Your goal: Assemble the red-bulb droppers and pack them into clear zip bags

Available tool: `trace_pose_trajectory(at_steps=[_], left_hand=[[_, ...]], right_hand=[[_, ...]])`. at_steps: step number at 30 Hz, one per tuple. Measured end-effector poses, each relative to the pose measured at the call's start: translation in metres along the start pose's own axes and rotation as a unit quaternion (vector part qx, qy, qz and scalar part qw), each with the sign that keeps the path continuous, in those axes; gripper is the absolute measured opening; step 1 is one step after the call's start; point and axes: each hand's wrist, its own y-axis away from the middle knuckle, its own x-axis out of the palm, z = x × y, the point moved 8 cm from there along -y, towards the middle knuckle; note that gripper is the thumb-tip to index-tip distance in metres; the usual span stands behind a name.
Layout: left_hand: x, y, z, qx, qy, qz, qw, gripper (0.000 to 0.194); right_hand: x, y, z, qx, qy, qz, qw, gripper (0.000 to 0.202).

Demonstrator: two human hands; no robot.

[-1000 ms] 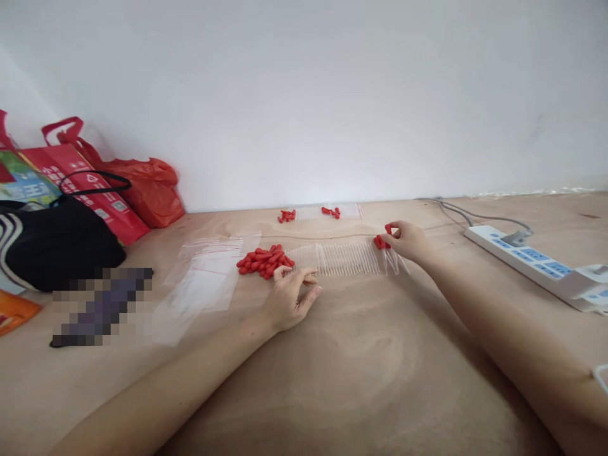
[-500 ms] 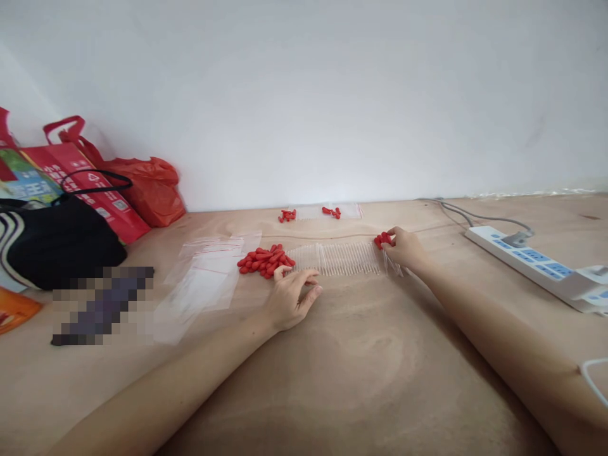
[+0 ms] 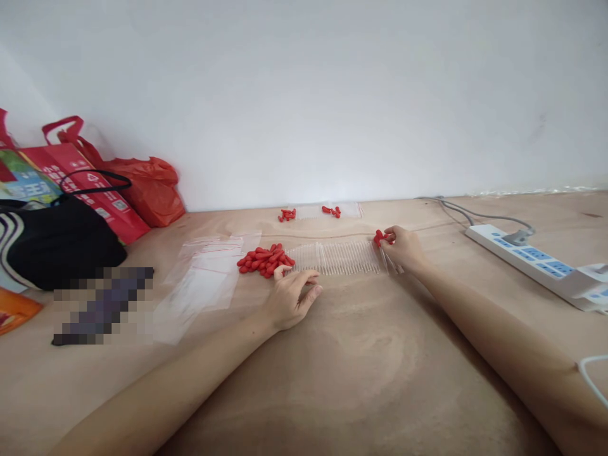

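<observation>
Several thin clear glass tubes (image 3: 349,258) lie side by side in a row on the wooden table. At the row's left end is a heap of red rubber dropper bulbs (image 3: 265,259). My left hand (image 3: 292,296) rests just in front of the heap and the tubes, fingers loosely curled and apart, with nothing seen in it. At the right end, my right hand (image 3: 401,247) pinches droppers (image 3: 379,238), red bulbs up and clear stems pointing down toward the table. My fingers partly hide them, so their number is unclear.
Clear zip bags (image 3: 209,272) lie left of the heap. Near the wall, another bag (image 3: 351,210) lies beside more red bulbs (image 3: 287,215). A white power strip (image 3: 532,256) with a grey cable is at right. Bags, including a black one (image 3: 61,244), stand at left.
The droppers in my right hand have shifted slightly, their red bulbs now more spread and stems more visible. My left hand has stayed in place.
</observation>
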Motion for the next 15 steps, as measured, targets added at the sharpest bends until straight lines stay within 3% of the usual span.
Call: trace_pose_trajectory(at_steps=[8,15], left_hand=[[0.0,0.0,-0.001,0.005,0.002,0.0,1.0,0.016],[-0.003,-0.001,-0.001,0.001,-0.029,-0.018,0.999,0.015]], right_hand=[[0.0,-0.002,-0.01,0.013,0.034,-0.018,0.999,0.022],[-0.009,0.002,0.003,-0.022,0.035,-0.063,0.997,0.025]])
